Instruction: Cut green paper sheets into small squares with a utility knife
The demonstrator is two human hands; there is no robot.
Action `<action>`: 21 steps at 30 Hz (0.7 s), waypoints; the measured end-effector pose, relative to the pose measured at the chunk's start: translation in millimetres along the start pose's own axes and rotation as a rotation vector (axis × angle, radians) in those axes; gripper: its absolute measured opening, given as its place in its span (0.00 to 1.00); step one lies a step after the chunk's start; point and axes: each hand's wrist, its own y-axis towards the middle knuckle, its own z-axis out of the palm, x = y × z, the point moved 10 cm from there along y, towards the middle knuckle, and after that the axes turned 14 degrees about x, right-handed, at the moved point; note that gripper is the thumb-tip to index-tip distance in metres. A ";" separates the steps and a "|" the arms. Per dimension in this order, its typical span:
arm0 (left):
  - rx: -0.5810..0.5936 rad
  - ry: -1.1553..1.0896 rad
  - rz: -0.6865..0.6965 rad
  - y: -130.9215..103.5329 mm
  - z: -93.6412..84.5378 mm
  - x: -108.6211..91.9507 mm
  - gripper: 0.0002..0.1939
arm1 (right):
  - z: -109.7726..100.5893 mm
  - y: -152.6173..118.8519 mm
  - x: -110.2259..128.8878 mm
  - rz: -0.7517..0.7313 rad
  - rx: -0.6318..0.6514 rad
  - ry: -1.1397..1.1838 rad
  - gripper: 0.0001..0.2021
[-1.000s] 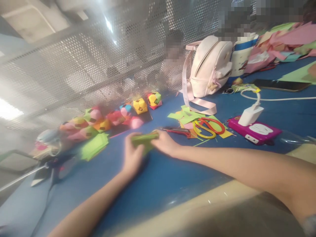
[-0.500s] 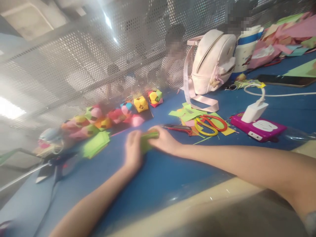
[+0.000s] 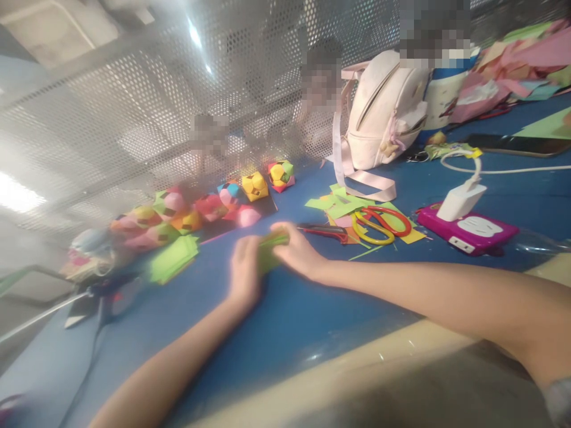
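Near the middle of the blue table (image 3: 285,321), a small piece of green paper (image 3: 268,254) is held between both hands. My left hand (image 3: 245,267) grips its left side, slightly blurred, with the fingers together. The fingers of my right hand (image 3: 297,246) are closed on its right side. A stack of light green paper (image 3: 173,259) lies left of my left hand. Scissors with yellow and red handles (image 3: 373,227) lie right of my right hand, beside green and orange paper scraps (image 3: 341,204).
Folded paper balls (image 3: 187,220) line the back left, before a perforated metal screen (image 3: 151,107). A pink backpack (image 3: 383,107), a purple power strip (image 3: 468,229) with a white charger (image 3: 461,197), and a phone (image 3: 520,144) stand or lie at the right. People are beyond the screen.
Both hands have shifted slightly to the right with the green paper between them. The things on the table have not moved.
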 end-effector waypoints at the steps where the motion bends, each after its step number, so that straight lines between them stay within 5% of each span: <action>1: 0.006 -0.004 -0.001 -0.6 1.6 -0.7 0.19 | 0.2 0.1 -1.1 0.006 0.000 -0.002 0.21; 10: 0.187 -0.120 0.046 -3.1 24.4 -3.4 0.17 | -5.0 -1.5 2.2 0.008 -0.034 -0.030 0.15; 21: 0.058 0.104 0.096 8.3 0.0 7.4 0.14 | -9.2 -0.6 13.2 -0.093 -0.011 -0.161 0.07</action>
